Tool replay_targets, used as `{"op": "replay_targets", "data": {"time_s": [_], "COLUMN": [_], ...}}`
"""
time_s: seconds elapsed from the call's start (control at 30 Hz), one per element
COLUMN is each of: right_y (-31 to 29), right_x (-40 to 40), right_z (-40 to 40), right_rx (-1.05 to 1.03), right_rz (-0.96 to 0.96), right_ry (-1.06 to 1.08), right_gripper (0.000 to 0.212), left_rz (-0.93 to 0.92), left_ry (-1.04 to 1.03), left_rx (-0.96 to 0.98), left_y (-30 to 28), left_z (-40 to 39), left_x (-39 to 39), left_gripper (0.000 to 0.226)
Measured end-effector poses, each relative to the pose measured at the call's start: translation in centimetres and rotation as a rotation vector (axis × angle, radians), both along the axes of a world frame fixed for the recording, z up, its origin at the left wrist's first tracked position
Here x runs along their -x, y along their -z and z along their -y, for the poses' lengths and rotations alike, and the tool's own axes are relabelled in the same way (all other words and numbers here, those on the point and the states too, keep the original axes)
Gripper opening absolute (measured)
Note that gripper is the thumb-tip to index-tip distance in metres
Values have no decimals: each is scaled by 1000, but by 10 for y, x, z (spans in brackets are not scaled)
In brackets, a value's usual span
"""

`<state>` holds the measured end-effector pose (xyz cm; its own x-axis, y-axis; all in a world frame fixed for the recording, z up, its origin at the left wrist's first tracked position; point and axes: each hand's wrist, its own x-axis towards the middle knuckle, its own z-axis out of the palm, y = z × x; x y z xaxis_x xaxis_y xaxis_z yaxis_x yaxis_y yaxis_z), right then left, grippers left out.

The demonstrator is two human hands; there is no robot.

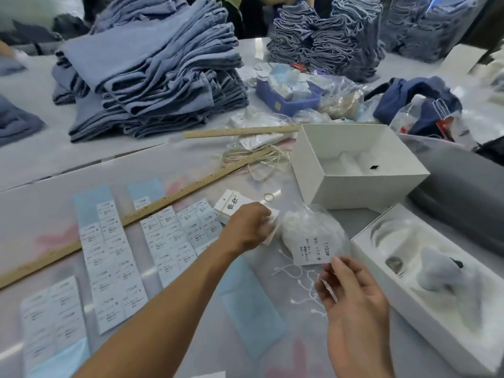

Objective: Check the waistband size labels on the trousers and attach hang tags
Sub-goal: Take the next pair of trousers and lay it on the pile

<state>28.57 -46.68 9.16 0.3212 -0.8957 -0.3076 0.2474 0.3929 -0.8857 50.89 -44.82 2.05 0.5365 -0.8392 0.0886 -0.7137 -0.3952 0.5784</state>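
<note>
- Two hands work over the table (pixel 41 165). The right hand (pixel 351 301) pinches a white size sticker marked "1103#" (pixel 313 252) by its lower edge between thumb and fingertips (pixel 336 264), the other fingers loosely curled.
- The left hand (pixel 248 227) reaches forward with fingers curled down onto a small stack of white hang tags (pixel 231 205). Its fingertips are blurred, so whether it grips one tag or several cannot be told.
- Risk: the sticker hangs free from a narrow pinch. If its adhesive face touches the clear plastic bag (pixel 308 225) just behind it, it may stick there and tear or crease on removal.
- Risk: the left hand may lift more than one hang tag, because the cards lie flush in the stack.
- Risk: loose white tag strings (pixel 300 285) lie directly under the right hand. A sleeve or wrist may drag them into a tangle.
- Risk: many near-identical stickers remain on the blue-backed sticker sheets (pixel 109 257) left of the forearm. The size letters are too small to read here, so a mismatch with the waistband label seems possible.
- The trousers, a folded blue denim stack (pixel 152 72), lie well apart at the far side of the table. No pair lies near either hand, so the size check probably cannot yet be made.
- Two wooden rulers (pixel 163 197) and two open white boxes (pixel 354 159) crowd the work area and may snag strings.
</note>
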Motion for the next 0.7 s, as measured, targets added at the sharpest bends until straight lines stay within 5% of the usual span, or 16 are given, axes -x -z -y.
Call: {"op": "replay_targets", "data": {"time_s": [0.17, 0.27, 0.43, 0.7], "right_y": [7, 19, 50, 85], "right_x": [-10, -51, -122, -145], "right_z": [4, 16, 40, 32], "right_rx": [-13, -154, -222, -249], "right_rz": [62, 145, -22, -30], "right_ry": [5, -104, -218, -139], "right_gripper": [28, 16, 7, 5], "left_rz": [-67, -202, -588, -491], "left_ry": [-349, -611, -622, -391], "left_rx": [251, 239, 273, 35], "left_y": [-5, 8, 20, 27], "left_z": [-13, -31, -34, -8], "left_x": [-18, -47, -77, -100], "left_gripper": [29, 35, 21, 41]}}
